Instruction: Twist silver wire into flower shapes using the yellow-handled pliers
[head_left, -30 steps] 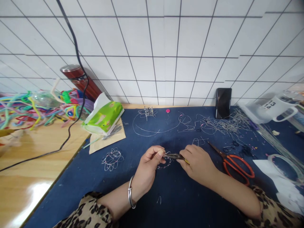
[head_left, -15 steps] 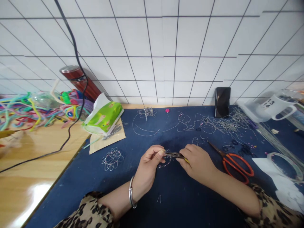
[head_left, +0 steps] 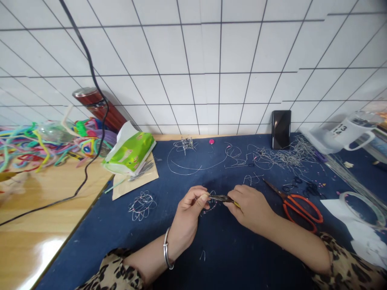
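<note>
Over the middle of the dark blue mat (head_left: 236, 257), my left hand (head_left: 193, 205) pinches a thin wire piece (head_left: 211, 207) that has a curved, beaded-looking loop hanging below the fingers. My right hand (head_left: 246, 203) is wrapped round a pair of pliers (head_left: 223, 198) with yellow handles. The plier jaws point left and reach the wire at my left fingertips; whether they bite on it is too small to tell. A looped wire flower shape (head_left: 142, 206) lies left of my left hand. A small bent wire (head_left: 202, 255) rests nearer me.
Orange-handled scissors (head_left: 302, 209) lie right of my right hand. Tangled wire (head_left: 284, 157), a phone (head_left: 281, 129) and a mug (head_left: 353, 131) stand behind. Left are a tissue pack (head_left: 130, 149), a red flask (head_left: 99, 108), pipe cleaners (head_left: 45, 145) and a black cable (head_left: 87, 161).
The camera view has shifted slightly. Both hands keep nearly the same pose, with the pliers still at the wire by my left fingertips.
</note>
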Motion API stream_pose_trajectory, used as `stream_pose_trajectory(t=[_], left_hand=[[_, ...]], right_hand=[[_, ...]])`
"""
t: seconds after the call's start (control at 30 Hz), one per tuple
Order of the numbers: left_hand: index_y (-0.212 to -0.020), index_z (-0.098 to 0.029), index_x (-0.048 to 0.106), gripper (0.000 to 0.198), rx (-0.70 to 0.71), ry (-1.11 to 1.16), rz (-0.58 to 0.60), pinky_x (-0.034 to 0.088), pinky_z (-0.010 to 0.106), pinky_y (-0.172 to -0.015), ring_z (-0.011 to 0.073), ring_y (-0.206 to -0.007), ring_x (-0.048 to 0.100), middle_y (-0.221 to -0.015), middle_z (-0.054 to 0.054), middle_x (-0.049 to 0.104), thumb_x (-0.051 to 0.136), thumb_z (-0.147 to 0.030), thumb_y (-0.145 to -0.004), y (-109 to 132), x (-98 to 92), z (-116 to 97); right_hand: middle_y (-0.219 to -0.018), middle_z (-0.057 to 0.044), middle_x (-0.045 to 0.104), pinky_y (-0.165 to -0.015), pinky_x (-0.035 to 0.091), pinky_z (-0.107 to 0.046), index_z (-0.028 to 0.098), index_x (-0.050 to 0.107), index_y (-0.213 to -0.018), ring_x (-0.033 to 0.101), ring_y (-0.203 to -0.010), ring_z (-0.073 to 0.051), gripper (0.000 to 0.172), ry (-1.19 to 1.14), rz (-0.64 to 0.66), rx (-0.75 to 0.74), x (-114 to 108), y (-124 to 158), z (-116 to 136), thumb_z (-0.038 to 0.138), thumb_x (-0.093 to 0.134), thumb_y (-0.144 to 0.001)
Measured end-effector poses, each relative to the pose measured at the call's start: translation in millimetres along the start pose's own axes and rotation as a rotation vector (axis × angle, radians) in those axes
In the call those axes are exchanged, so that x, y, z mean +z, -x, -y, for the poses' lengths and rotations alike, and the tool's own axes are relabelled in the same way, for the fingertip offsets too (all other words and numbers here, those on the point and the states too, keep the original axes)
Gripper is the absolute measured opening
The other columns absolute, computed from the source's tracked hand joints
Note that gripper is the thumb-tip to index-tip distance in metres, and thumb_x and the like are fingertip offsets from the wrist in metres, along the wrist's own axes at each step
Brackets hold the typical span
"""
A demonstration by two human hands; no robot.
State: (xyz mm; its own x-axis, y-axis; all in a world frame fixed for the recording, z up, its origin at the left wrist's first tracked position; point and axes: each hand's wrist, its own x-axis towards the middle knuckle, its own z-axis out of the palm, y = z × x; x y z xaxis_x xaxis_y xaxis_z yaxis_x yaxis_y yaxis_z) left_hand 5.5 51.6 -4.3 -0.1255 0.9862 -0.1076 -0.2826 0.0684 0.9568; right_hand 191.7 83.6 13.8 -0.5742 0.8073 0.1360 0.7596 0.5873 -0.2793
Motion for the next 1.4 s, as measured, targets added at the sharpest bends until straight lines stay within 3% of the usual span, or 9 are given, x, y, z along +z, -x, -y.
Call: stream_pose_trajectory(t=[0.3, 1.4], left_hand=[[-0.078, -0.017, 0.064, 0.008, 0.003, 0.013, 0.052, 0.042, 0.024, -0.069, 0.0082, -0.067, 0.05, -0.095, 0.001, 0.052, 0.06, -0.023, -0.081, -0.3, 0.0, -0.2], [-0.08, -0.016, 0.063, 0.006, -0.075, 0.108, 0.072, 0.043, 0.022, -0.069, 0.0082, -0.07, 0.053, -0.094, 0.001, 0.054, 0.061, -0.022, -0.08, -3.5, -1.8, -0.9]], right_hand=[[-0.075, -0.002, 0.054, -0.067, 0.034, -0.027, 0.019, 0.054, -0.076, 0.047, -0.073, -0.015, 0.02, 0.016, 0.016, -0.014, 0.3, -0.8, -2.0, 0.032, 0.045, -0.088], [-0.074, -0.001, 0.055, -0.065, 0.032, -0.025, 0.019, 0.054, -0.076, 0.048, -0.071, -0.014, 0.02, 0.023, 0.036, -0.04, 0.1, -2.2, -3.0, 0.032, 0.044, -0.088]])
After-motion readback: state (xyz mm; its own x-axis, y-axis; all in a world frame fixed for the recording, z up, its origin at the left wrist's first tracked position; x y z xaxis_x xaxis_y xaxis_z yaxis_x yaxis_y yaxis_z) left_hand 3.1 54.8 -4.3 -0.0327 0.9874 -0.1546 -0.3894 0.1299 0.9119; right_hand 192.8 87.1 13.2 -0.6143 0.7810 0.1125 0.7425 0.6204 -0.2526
